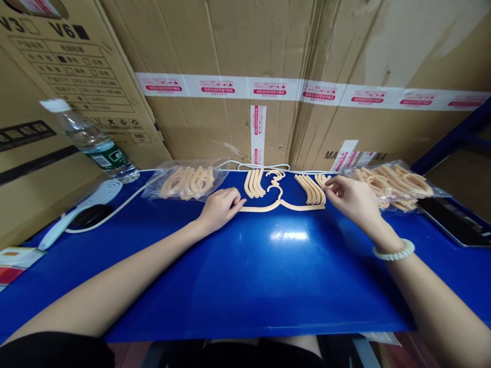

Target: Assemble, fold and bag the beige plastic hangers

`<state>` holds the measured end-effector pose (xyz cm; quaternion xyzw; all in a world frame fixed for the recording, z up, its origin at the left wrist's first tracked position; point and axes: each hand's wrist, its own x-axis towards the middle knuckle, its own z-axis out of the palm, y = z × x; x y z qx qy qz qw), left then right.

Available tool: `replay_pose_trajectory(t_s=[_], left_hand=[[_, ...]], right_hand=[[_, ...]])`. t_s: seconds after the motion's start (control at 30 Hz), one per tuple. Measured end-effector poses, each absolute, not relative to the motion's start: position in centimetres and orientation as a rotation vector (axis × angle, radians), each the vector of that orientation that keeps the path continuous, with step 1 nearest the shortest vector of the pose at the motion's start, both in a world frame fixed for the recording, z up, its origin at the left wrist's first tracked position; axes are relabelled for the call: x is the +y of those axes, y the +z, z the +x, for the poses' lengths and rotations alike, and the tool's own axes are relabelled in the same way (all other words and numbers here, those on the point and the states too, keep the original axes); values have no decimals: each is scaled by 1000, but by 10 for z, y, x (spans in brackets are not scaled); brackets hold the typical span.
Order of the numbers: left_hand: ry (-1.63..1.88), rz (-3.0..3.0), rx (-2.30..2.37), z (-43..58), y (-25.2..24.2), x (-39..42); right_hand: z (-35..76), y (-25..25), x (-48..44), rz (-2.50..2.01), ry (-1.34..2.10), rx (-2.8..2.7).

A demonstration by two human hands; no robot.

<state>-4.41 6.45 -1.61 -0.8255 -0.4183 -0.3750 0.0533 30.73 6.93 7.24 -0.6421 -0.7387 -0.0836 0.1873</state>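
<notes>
A cream plastic clothes hanger (264, 208) lies on the blue table, its hook pointing away from me. Around its left end my left hand (221, 208) is closed, fingers curled and thumb pressed to the tip. My right hand (355, 204), with a beaded bracelet at the wrist, hovers by the hanger's right end. Its fingers are pinched at some short curved hanger pieces (321, 180); what lies between them is hidden. Behind the hanger are a row of hanger arms (253, 184) on the left, another row of arms (310, 190) on the right, and loose hooks (275, 176) between.
Clear bags of hanger parts lie left (187, 181) and right (395, 184). A water bottle (97, 145), hairbrush (82, 209) and dark oval object (92, 215) are at left, a black phone-like device (456, 222) at right. Cardboard boxes (230, 41) wall the back; a white cable (130, 197) crosses the table (245, 286).
</notes>
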Motion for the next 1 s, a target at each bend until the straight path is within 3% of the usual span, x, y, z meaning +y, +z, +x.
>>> replay_pose_trajectory(t_s=[0.27, 1.0], left_hand=[[-1164, -2590, -1287, -44, -16, 64], [-1077, -2644, -1353, -41, -11, 61]], right_hand=[[317, 73, 75, -2349, -114, -2567], [320, 66, 77, -2264, 62, -2782]])
